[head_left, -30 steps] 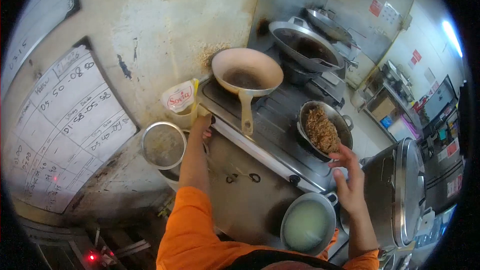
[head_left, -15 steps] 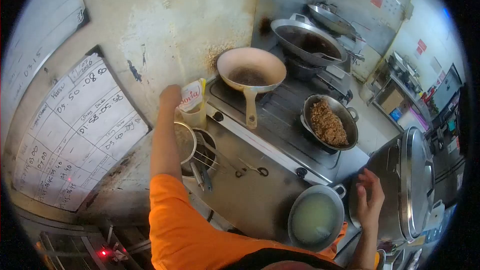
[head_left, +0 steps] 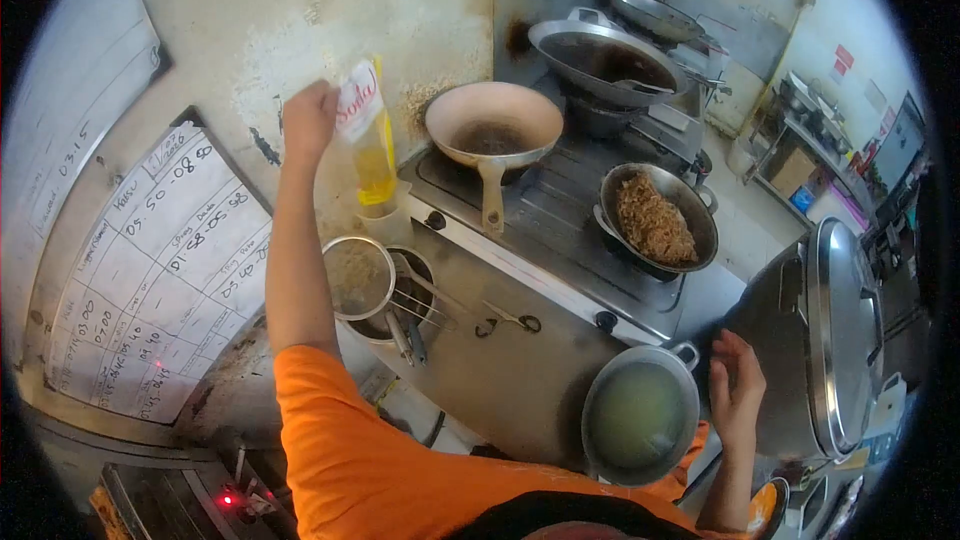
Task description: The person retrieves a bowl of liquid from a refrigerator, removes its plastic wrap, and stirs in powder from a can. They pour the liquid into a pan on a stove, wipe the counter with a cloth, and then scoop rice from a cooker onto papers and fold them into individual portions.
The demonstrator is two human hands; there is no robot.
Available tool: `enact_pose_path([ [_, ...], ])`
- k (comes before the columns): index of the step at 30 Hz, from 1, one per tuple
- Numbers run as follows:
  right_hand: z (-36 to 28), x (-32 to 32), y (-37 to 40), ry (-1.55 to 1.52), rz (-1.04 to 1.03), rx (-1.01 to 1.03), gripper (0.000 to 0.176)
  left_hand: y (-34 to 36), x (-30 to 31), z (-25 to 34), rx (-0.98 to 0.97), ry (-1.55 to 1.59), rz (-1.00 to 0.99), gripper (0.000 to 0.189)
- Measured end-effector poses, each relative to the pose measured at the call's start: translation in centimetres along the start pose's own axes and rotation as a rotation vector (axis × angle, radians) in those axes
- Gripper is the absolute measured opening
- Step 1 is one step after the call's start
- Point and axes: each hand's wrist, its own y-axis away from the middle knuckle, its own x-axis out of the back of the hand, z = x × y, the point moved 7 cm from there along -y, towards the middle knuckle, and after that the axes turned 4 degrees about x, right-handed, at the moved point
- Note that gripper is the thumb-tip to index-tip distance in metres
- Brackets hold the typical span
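Note:
My left hand [head_left: 311,120] is closed on the top edge of a soft plastic pouch [head_left: 368,135] with red lettering and yellow liquid in its lower part. The pouch hangs upright against the wall side, its bottom at the mouth of a pale plastic container [head_left: 388,222]. Below my left arm, a round strainer [head_left: 358,278] rests over a metal pot [head_left: 425,285]. My right hand [head_left: 737,385] holds nothing, its fingers loosely curled and apart. Beside it stands a pan of cloudy greenish liquid [head_left: 638,415].
On the stove [head_left: 560,210] sit a pale frying pan [head_left: 490,125] and a dark wok [head_left: 700,230] holding brown shredded food. Scissors [head_left: 513,316] lie on the steel counter [head_left: 500,380]. A large lidded pot [head_left: 790,340] stands at right; more woks [head_left: 600,50] are behind.
My left hand has risen, drawing the pouch up out of the pale container, so more of its yellow lower part shows. My right hand stays about where it was.

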Motion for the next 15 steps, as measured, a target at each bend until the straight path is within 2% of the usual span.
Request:
enact_pose_path([
  [2, -0.9, -0.5, -0.6, -0.029, -0.021, -0.021, 0.033, -1.6, 2.1, 2.6, 0.018, 0.038, 0.039, 0.022],
  [4, -2.0, -2.2, -1.1, -0.029, -0.139, 0.129, 0.034, -2.4, 4.4, 5.7, 0.038, 0.077, 0.083, 0.024],
  [6, -4.1, -3.7, -2.3, -0.076, -0.175, 0.269, 0.033, -2.4, 6.0, 7.9, 0.279, 0.452, 0.066, 0.028],
  [7, -5.6, -4.4, -3.1, -0.095, -0.165, 0.351, 0.034, -2.3, 6.3, 9.6, 0.312, 0.655, 0.023, 0.027],
  [8, -7.2, -5.1, -3.9, -0.115, -0.156, 0.432, 0.035, -2.1, 6.8, 11.1, 0.312, 0.652, 0.022, 0.027],
  [10, -9.4, -6.9, -5.5, -0.264, -0.146, 0.518, 0.043, -1.4, 7.5, 14.2, 0.284, 0.954, 0.013, 0.023],
  [12, -11.5, -8.6, -6.9, -0.31, -0.078, 0.588, 0.06, -0.1, 8.1, 17.7, 0.284, 1.03, 0.006, 0.022],
  [15, -13.2, -10.4, -9.1, -0.357, 0.05, 0.475, 0.087, 2.6, 8.6, 23.2, 0.286, 1.166, -0.024, 0.02],
])
